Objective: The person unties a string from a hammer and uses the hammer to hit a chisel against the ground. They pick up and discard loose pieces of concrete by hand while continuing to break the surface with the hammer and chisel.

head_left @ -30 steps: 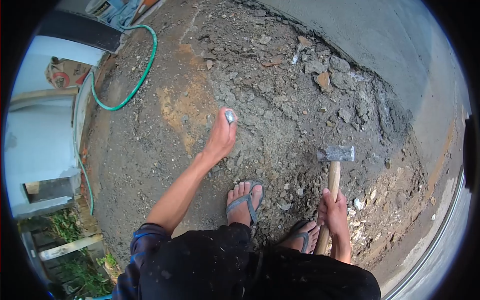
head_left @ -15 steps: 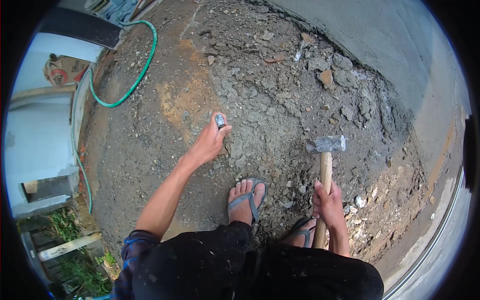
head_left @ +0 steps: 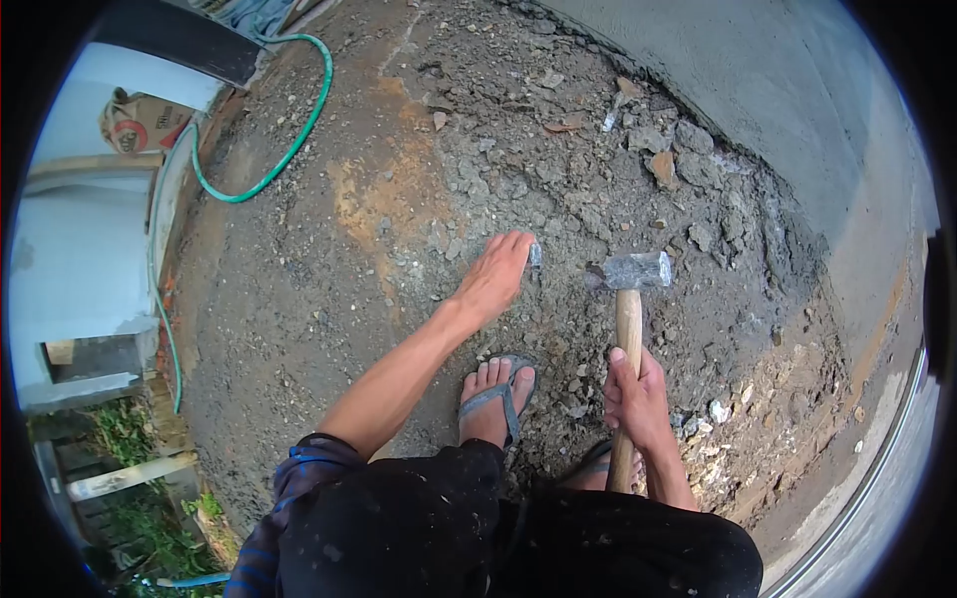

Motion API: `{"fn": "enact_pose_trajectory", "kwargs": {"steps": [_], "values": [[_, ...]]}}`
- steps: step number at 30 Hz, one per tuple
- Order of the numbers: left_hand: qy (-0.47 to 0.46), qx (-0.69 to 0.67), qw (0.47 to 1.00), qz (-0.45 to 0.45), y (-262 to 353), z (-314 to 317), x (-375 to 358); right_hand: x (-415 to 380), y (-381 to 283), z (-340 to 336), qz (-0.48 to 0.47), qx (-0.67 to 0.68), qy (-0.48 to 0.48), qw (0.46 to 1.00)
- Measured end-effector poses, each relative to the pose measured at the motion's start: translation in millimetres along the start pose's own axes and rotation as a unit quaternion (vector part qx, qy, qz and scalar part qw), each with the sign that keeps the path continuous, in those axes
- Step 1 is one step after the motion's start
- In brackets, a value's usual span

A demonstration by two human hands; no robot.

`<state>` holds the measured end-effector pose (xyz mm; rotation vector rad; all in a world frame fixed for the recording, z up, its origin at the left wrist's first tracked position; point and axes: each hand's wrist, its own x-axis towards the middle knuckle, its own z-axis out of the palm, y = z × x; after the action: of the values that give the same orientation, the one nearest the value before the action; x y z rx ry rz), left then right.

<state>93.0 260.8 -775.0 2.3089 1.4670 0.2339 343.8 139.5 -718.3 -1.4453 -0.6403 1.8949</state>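
Note:
My right hand [head_left: 640,394] is wrapped round the wooden handle of a sledgehammer [head_left: 628,324]. Its scuffed grey steel head is held above the broken ground, level with my left hand. My left hand [head_left: 498,274], seen from its back, is closed round a metal chisel [head_left: 535,255]. Only the chisel's bright end shows past my fingers; the rest is hidden by the hand. A short gap separates that end from the hammer head. Beneath both hands lies crumbled grey rubble [head_left: 568,214].
My sandalled left foot [head_left: 488,399] stands just below my left hand. Loose chunks [head_left: 695,159] lie up to the edge of a smooth concrete slab [head_left: 778,90]. A green hose [head_left: 324,90] loops at the left, near a paper sack [head_left: 145,125] and a white wall.
My left hand has moved right with the chisel and turned so its back faces up. The hammer has shifted slightly left and up, closer to it.

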Motion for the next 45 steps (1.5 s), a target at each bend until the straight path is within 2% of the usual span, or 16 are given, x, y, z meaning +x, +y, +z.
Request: {"fn": "enact_pose_trajectory", "kwargs": {"steps": [2, 5, 9, 12, 14, 16, 24, 26, 28, 29, 31, 37, 40, 42, 44, 45], "values": [[-0.015, -0.024, 0.999, -0.032, -5.5, -4.4, 1.7, -4.8, -17.0, 5.5, -0.017, 0.001, -0.011, 1.000], [0.016, -0.054, 0.998, 0.002, -12.5, -3.2, 5.6, -10.3, -53.0, 21.2, -0.189, 0.071, 0.029, 0.979], [0.011, -0.081, 0.996, -0.017, -10.9, -7.6, 7.6, 8.3, -51.4, 61.2, -0.257, 0.153, 0.063, 0.952], [0.019, -0.074, 0.997, 0.005, -16.8, -1.3, 8.6, 64.6, 47.3, 68.4, -0.198, -0.074, 0.029, 0.977], [0.045, -0.061, 0.996, 0.049, -19.3, 3.8, 10.4, 78.7, 50.5, 48.1, -0.189, -0.212, 0.012, 0.959], [0.013, -0.043, 0.999, 0.009, -15.1, 7.7, 11.1, 39.1, -25.8, 36.5, -0.005, -0.048, -0.074, 0.996], [0.007, -0.124, 0.992, 0.000, -32.1, -3.1, 7.6, 2.9, -80.6, 55.8, -0.313, 0.163, 0.030, 0.935], [0.005, -0.146, 0.989, 0.000, -31.2, -3.2, 8.4, 30.9, -31.3, 74.3, -0.249, 0.185, 0.081, 0.947], [0.015, -0.108, 0.994, 0.019, -30.6, -4.3, 9.3, 86.8, 54.7, 69.7, -0.156, -0.094, 0.015, 0.983], [0.010, -0.110, 0.994, 0.026, -28.7, -2.4, 7.2, 76.8, 43.0, 63.3, -0.156, -0.090, 0.023, 0.983], [0.030, -0.092, 0.995, 0.030, -29.9, -5.4, 6.9, 52.1, -14.0, 51.3, 0.045, 0.051, -0.017, 0.998], [0.006, -0.138, 0.990, 0.013, -39.8, 1.3, 7.1, -7.7, -115.9, 31.4, -0.291, 0.111, 0.107, 0.944], [0.003, -0.151, 0.988, 0.014, -37.7, -5.5, 5.9, 7.8, -99.2, 47.3, -0.355, 0.207, 0.111, 0.905], [0.000, -0.144, 0.989, 0.024, -31.8, -7.8, 6.0, 33.9, -27.2, 76.1, -0.257, 0.167, 0.130, 0.943], [0.004, -0.077, 0.996, 0.035, -32.2, -9.2, 5.4, 82.1, 62.2, 69.1, -0.210, -0.156, 0.036, 0.965], [-0.013, -0.112, 0.994, 0.016, -27.4, -13.6, 6.9, 68.4, 43.6, 71.9, -0.073, -0.049, 0.010, 0.996]]}}
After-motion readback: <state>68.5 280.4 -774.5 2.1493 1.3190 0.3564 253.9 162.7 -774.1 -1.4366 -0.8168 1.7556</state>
